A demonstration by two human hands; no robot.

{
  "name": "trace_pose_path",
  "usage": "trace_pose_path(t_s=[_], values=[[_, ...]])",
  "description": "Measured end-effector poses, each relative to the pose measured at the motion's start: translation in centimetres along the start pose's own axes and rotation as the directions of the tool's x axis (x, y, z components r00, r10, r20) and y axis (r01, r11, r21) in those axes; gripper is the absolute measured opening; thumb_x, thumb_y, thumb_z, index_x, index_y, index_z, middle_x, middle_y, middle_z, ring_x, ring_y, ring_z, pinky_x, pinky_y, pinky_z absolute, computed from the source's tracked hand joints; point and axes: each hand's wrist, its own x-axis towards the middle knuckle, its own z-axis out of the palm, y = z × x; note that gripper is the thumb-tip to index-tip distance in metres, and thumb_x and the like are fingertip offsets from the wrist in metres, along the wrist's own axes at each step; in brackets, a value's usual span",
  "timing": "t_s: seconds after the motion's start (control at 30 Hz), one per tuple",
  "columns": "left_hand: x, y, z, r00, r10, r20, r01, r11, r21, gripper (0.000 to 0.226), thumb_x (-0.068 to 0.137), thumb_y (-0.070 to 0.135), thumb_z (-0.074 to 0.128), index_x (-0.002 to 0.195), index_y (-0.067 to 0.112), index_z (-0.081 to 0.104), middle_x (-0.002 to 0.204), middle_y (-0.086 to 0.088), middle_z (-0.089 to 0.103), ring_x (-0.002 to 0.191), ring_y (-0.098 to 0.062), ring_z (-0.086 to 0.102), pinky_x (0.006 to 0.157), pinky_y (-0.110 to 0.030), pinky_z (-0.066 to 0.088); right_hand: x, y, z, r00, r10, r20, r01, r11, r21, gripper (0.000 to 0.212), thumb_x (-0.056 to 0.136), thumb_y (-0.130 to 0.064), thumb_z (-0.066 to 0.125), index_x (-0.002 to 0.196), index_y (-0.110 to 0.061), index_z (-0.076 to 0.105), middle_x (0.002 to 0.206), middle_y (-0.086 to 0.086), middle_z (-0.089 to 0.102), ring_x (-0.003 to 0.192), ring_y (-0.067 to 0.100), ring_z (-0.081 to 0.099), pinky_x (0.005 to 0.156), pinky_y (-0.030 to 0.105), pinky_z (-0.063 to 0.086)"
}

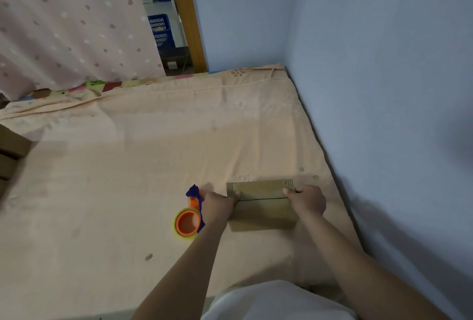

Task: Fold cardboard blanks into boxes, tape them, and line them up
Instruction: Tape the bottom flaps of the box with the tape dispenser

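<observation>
From my remote seat, the biggest thing I see is the pale blue wall [371, 63] filling the right side, and next the bed [128, 166] under a peach sheet with faint flower prints, spreading from the near edge to the far corner. At the far left hangs a pink curtain [64, 25] with pale and dark spots, and beside it a wooden door frame [186, 17] opens on a blue plastic basket [161, 30]. At the left edge of the bed I catch the brown corners of stacked cardboard [10, 150], mostly cut off by the frame. I can read no brand, label or writing anywhere; nothing printed shows on the cardboard. The task's thing, a small brown cardboard box [261, 204], sits on the bed near the right side, close to the wall, with its flaps folded shut and a dark seam running left to right across the top; its far right corner shows ribbed edging. My left hand [220, 204] presses its left end, thumb on top, the grip closed on the box, and my right hand [307, 202] clamps the right end the same way. Just left of the left hand lies a tape dispenser [190, 220], orange and blue, carrying a roll of clear yellowish tape.
</observation>
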Motion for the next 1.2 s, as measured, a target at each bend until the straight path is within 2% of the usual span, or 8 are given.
trace_pose_path(t_s=[0.2, 0.33, 0.47, 0.63, 0.77, 0.97, 1.1, 1.2], values=[[1.1, -0.9, -0.6, 0.994, 0.0, 0.107, 0.018, 0.985, -0.169, 0.037, 0.085, 0.039, 0.075, 0.072, 0.008, 0.06, 0.071, -0.009, 0.063, 0.076, -0.029, 0.066, 0.075, -0.051, 0.06, 0.6, 1.0, -0.7, 0.998, -0.03, 0.054, 0.022, 0.99, 0.137, 0.017, 0.09, -0.029, 0.073, 0.094, -0.014, 0.08, 0.092, 0.006, 0.075, 0.094, 0.027, 0.067, 0.073, 0.027, 0.045], [0.7, -2.0, -1.1, 0.978, -0.039, 0.203, 0.11, 0.93, -0.351, 0.03, 0.096, 0.036, 0.063, 0.087, 0.007, 0.065, 0.093, -0.009, 0.072, 0.084, -0.029, 0.071, 0.075, -0.044, 0.061, 1.5, 2.5, -0.3, 0.995, -0.064, 0.082, 0.049, 0.983, 0.177, 0.041, 0.099, -0.022, 0.058, 0.058, -0.016, 0.056, 0.06, 0.005, 0.055, 0.062, 0.021, 0.05, 0.056, 0.03, 0.031], [-0.2, -2.5, -1.9, 0.933, -0.059, 0.354, 0.219, 0.875, -0.432, 0.034, 0.096, 0.039, 0.063, 0.112, 0.009, 0.064, 0.108, -0.001, 0.069, 0.097, -0.027, 0.067, 0.082, -0.044, 0.059, 2.4, 2.9, -0.6, 0.99, -0.05, 0.129, 0.033, 0.991, 0.131, 0.037, 0.099, -0.025, 0.05, 0.067, -0.007, 0.053, 0.066, 0.01, 0.052, 0.067, 0.023, 0.049, 0.063, 0.03, 0.034], [-1.5, -2.4, -1.6, 0.897, -0.035, 0.442, 0.227, 0.892, -0.39, 0.049, 0.091, 0.03, 0.07, 0.136, 0.018, 0.053, 0.113, -0.002, 0.061, 0.108, -0.03, 0.059, 0.095, -0.051, 0.053, 1.7, -1.7, -2.0, 0.908, -0.377, 0.182, 0.403, 0.904, -0.14, 0.024, 0.101, -0.018, 0.044, 0.088, -0.013, 0.064, 0.088, -0.003, 0.062, 0.092, 0.023, 0.059, 0.072, 0.033, 0.043], [-2.2, -2.1, -0.8, 0.913, -0.086, 0.398, 0.291, 0.822, -0.49, 0.038, 0.092, 0.018, 0.069, 0.127, 0.01, 0.058, 0.103, -0.004, 0.06, 0.109, -0.033, 0.056, 0.099, -0.055, 0.05, 1.5, -5.6, -1.3, 0.796, -0.495, 0.349, 0.572, 0.804, -0.165, 0.026, 0.1, -0.02, 0.048, 0.103, -0.014, 0.073, 0.109, 0.001, 0.071, 0.104, 0.024, 0.064, 0.087, 0.034, 0.051], [-3.2, -1.6, 0.0, 0.88, -0.241, 0.409, 0.461, 0.643, -0.612, 0.047, 0.084, 0.005, 0.075, 0.123, 0.001, 0.05, 0.119, -0.016, 0.05, 0.112, -0.036, 0.049, 0.089, -0.055, 0.055, 1.9, -8.4, 0.5, 0.684, -0.373, 0.627, 0.659, 0.685, -0.311, 0.029, 0.1, -0.026, 0.055, 0.116, -0.009, 0.073, 0.127, 0.006, 0.067, 0.115, 0.023, 0.061, 0.099, 0.032, 0.05], [-3.9, -1.0, 0.3, 0.865, -0.263, 0.428, 0.497, 0.563, -0.66, 0.044, 0.09, -0.001, 0.067, 0.129, 0.0, 0.046, 0.098, -0.015, 0.046, 0.116, -0.04, 0.049, 0.086, -0.049, 0.056, 2.8, -8.4, 1.2, 0.684, -0.266, 0.68, 0.652, 0.641, -0.405, 0.037, 0.097, -0.038, 0.063, 0.119, -0.01, 0.072, 0.129, 0.006, 0.066, 0.117, 0.025, 0.06, 0.099, 0.033, 0.048], [-4.1, -0.9, 0.4, 0.839, -0.306, 0.449, 0.544, 0.497, -0.676, 0.054, 0.088, 0.001, 0.07, 0.134, 0.0, 0.042, 0.132, -0.022, 0.044, 0.123, -0.043, 0.047, 0.087, -0.053, 0.056, 3.3, -8.0, 1.7, 0.709, -0.264, 0.654, 0.643, 0.624, -0.444, 0.039, 0.095, -0.041, 0.064, 0.117, -0.011, 0.073, 0.125, 0.005, 0.069, 0.112, 0.023, 0.062, 0.097, 0.033, 0.05]])
